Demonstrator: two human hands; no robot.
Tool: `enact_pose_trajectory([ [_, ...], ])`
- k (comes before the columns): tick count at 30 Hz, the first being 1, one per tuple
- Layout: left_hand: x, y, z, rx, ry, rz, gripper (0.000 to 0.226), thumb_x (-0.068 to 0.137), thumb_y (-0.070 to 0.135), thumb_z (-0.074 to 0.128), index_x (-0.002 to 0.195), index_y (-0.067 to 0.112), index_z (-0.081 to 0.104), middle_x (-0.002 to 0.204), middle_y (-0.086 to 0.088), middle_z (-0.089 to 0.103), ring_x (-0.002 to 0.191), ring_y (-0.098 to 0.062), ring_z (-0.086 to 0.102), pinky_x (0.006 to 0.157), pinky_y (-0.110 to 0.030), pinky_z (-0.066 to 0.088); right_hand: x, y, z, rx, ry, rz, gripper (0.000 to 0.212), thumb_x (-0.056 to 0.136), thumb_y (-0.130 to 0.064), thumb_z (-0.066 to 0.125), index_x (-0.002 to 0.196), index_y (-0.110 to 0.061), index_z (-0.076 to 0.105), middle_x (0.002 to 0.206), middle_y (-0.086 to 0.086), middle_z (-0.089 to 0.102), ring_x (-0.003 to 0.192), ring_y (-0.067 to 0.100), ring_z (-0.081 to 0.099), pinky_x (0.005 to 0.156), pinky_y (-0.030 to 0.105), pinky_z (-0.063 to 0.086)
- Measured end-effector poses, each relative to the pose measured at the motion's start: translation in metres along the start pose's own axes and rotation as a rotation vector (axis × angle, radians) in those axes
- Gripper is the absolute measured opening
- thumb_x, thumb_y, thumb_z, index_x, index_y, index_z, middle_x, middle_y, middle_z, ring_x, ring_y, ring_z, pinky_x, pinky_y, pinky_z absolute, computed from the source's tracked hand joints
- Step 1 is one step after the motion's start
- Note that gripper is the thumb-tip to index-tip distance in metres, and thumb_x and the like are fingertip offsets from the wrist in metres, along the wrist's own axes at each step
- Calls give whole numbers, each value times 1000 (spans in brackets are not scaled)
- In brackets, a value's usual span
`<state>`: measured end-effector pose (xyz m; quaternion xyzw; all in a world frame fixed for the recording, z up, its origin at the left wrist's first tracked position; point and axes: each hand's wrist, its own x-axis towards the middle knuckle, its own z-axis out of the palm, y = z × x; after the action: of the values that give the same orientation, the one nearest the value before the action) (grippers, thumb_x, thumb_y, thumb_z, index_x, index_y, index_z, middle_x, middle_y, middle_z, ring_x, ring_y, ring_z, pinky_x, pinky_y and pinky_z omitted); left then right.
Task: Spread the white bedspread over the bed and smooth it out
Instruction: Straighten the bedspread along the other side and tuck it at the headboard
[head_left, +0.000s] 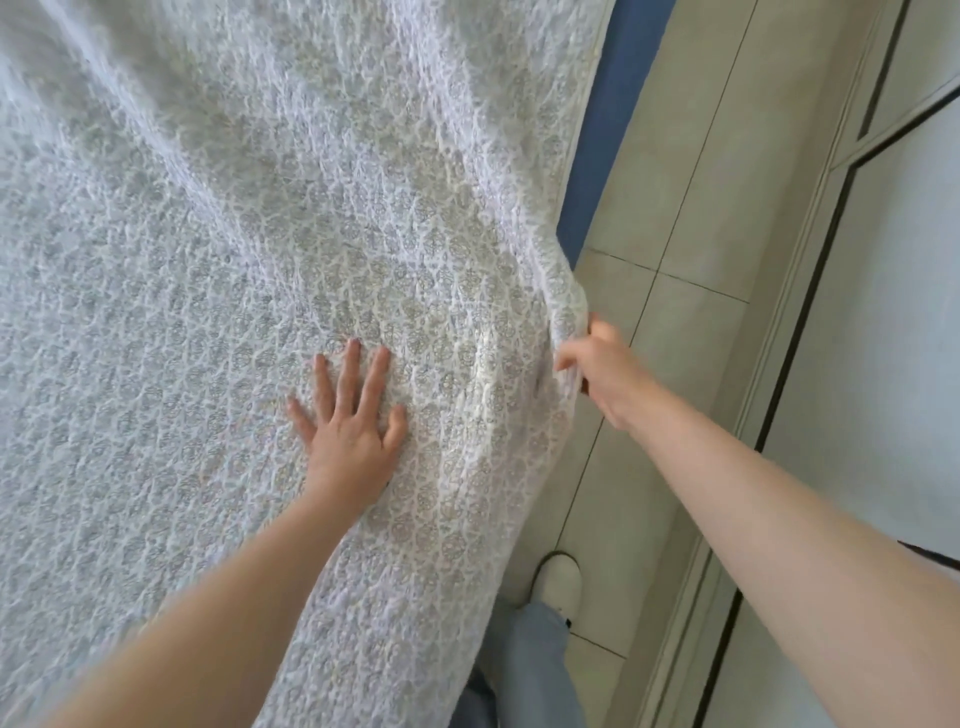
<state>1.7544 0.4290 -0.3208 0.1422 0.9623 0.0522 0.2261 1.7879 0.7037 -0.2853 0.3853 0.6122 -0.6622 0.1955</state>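
On the bed: the white bedspread (218, 291) covers nearly the whole left and middle of the view, its quilted pattern of small medallions facing up, with broad soft folds running from the far left toward the near right.
Bedspread edge: it hangs over the right side of the bed, gathered into a bunch where it is held.
Left hand (349, 415): laid flat, palm down, on the bedspread near the right edge, fingers spread and pointing away; it grips nothing.
Right hand (605, 371): closed around the bunched edge of the bedspread, just right of the left hand, knuckles up, fabric pinched between thumb and fingers.
Blue strip (608, 124): a band of blue shows at the far right side of the bed, just beside the bedspread's edge.
Floor (691, 171): pale tiles with thin dark joints, to the right of the bed.
Near right: a white shoe (558, 579) on the tiles, with a light blue trouser leg (535, 670) above it, close to the hanging fabric.
Far right: pale panels with dark lines (810, 291) between them.
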Motion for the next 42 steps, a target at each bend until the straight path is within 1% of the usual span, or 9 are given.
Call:
enact_pose_trajectory([
  [6, 1, 3, -4, 21, -37, -13, 67, 92, 59, 7, 152, 43, -20, 157, 15, -35, 141, -16, -40, 114, -61, -18, 33, -64, -6, 115, 73, -44, 56, 58, -32, 77, 107, -14, 58, 114, 8, 65, 106, 26, 63, 98, 47, 49],
  [10, 2, 4, -6, 47, -84, -23, 68, 91, 58, 0, 151, 39, -25, 154, 13, -42, 139, -19, -44, 113, -63, -20, 51, -87, 15, 54, 53, -2, 39, 73, -14, 77, 101, -9, 50, 106, 8, 55, 101, 24, 54, 81, 34, 46],
  [13, 4, 4, -6, 39, -111, -8, 69, 90, 58, -2, 150, 36, -28, 152, 11, -45, 138, -22, -45, 112, -65, -18, 51, -102, 34, 40, 5, 60, 80, 72, -20, 80, 137, -3, 36, 135, 14, 48, 127, 27, 45, 95, 37, 36],
  [17, 3, 5, -9, 22, -118, -3, 70, 91, 58, 2, 151, 37, -26, 154, 10, -42, 140, -23, -42, 112, -65, -16, 51, -118, 60, 7, -65, 66, 110, 74, -45, 80, 151, -7, 11, 158, 8, 24, 144, 23, 26, 113, 40, 24],
  [24, 42, -21, -28, -57, 41, -77, 67, 94, 59, 7, 152, 41, -19, 162, 12, -26, 148, -17, -28, 120, -54, -10, 62, -127, 75, -156, -8, 20, 44, 81, -6, 75, 121, -2, 56, 113, 7, 63, 105, 21, 63, 86, 27, 48],
  [29, 73, -32, -34, -45, 72, -90, 64, 95, 59, 6, 153, 42, -18, 162, 11, -26, 147, -15, -29, 120, -54, -9, 67, -95, 46, 25, 223, 3, 48, 73, -7, 82, 118, -4, 65, 116, 11, 69, 106, 24, 66, 96, 34, 50],
  [33, 73, -30, -32, 0, 60, -118, 65, 97, 56, 6, 152, 37, -22, 159, 10, -32, 146, -16, -32, 120, -55, -8, 75, -117, 64, -83, 125, 46, 53, 74, -11, 75, 123, -1, 59, 126, 22, 61, 114, 34, 60, 101, 50, 46],
  [37, 83, -23, -42, -108, 66, -85, 67, 101, 49, 25, 156, 32, -8, 162, 10, -24, 147, -16, -29, 120, -53, -13, 85, -155, 64, 161, 74, 30, 85, 64, -41, 85, 135, -9, 50, 129, -4, 52, 118, 18, 50, 104, 38, 38],
  [42, 129, -6, -63, -126, 87, -19, 64, 102, 46, 24, 153, 44, -14, 163, 14, -21, 148, -19, -27, 118, -56, -14, 95, -166, 53, 217, 177, -74, 60, 67, -23, 86, 117, -2, 60, 117, 7, 63, 106, 23, 62, 99, 44, 50],
])
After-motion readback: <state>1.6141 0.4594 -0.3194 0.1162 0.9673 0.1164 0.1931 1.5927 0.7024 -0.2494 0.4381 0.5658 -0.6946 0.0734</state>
